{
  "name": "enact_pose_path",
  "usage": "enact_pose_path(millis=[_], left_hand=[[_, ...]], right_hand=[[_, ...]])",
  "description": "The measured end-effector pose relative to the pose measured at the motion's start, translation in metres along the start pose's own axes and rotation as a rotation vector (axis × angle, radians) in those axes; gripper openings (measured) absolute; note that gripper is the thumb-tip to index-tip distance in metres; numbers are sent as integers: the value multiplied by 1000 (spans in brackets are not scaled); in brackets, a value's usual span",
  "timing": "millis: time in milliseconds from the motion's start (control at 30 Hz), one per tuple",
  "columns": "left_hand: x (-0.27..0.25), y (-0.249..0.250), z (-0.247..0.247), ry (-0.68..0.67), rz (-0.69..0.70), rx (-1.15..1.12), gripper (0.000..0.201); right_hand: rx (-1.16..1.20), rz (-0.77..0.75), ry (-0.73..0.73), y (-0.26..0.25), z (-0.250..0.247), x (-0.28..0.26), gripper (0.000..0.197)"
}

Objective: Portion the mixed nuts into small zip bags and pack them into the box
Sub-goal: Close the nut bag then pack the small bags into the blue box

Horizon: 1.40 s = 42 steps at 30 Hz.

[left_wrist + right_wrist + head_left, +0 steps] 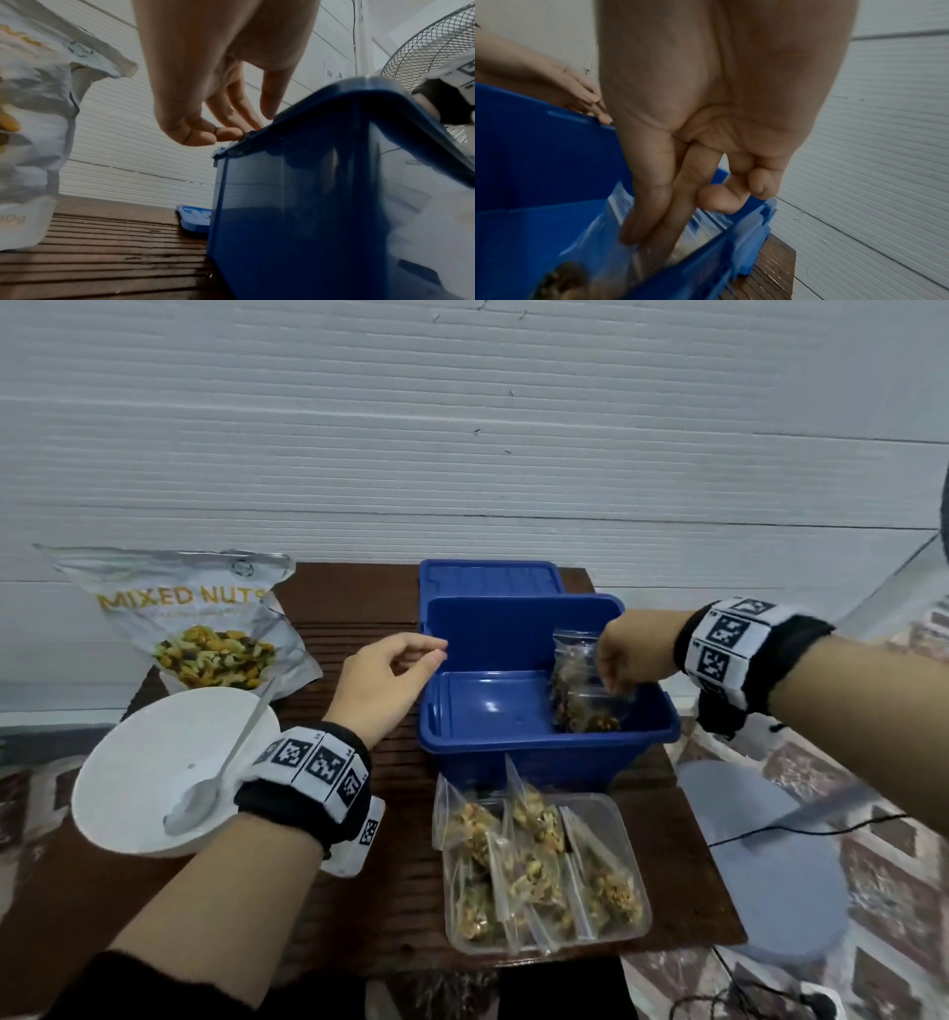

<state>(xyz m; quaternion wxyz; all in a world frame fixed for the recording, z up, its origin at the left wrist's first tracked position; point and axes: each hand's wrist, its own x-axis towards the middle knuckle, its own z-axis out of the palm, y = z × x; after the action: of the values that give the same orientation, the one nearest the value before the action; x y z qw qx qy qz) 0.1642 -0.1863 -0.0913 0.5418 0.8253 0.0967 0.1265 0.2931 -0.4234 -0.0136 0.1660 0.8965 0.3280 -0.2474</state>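
Item: blue box (518, 711), open, on the tabletop (359, 608); its lid (488, 577) lies behind it.

Right hand (629, 654) — down inside the box at its right end, fingers pinching a filled zip bag (583, 690) that stands against the right wall.

Left hand (390, 675) — at the box's left rim, fingers loosely curled, holding nothing; fingertips at or touching the rim edge.

Remaining stock: several filled zip bags in a clear tray (631, 819) just in front of the box.

Risks, as judged: the bag may slump flat once released and take room the others need; a poorly sealed zip could spill nuts into the box; the box may slide if the left hand does not steady it.

Surroundings: mixed nuts pouch (205, 629) at the far left; white bowl (149, 762) with spoon (215, 773) — both near the left forearm, liable to be knocked. Nothing blocks the way from tray to box.
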Motion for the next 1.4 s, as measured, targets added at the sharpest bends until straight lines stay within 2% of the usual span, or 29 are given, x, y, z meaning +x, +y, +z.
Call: enact_pose_path(millis=[167,367,500,633,800,1000,1167,1233,1333,1400], left_hand=[[4,0,3,17,-31,-38,13],[4,0,5,26,-42,-40,12],[2,2,5,29,-45,-33,11],[0,1,4,24,-50,-23,11],[-5,6,4,24,-39,-9,12],[-20,18,-1,12,-39,22,16],[-42,30,-6,-11,-14,45,19],[-53,33,-7,-13,15,77,20],[-71,37,-6,-32,80,101,17],[-83,39,-4,-74,127,131,19]], right_hand=[[-81,-38,-25,-2,7,10,15],[-188,-13,-12,-9,15,15,6],[-230,-21,1,-10,23,14,15],[-205,-25,11,-10,23,11,8],[-105,-14,70,-5,15,-1,15],[221,-39,279,-6,12,-25,9],[378,-81,409,-21,24,-53,7],[443,-102,455,-29,31,-64,5],[520,-134,466,-46,46,-81,18],[587,-150,465,-60,58,-91,15]])
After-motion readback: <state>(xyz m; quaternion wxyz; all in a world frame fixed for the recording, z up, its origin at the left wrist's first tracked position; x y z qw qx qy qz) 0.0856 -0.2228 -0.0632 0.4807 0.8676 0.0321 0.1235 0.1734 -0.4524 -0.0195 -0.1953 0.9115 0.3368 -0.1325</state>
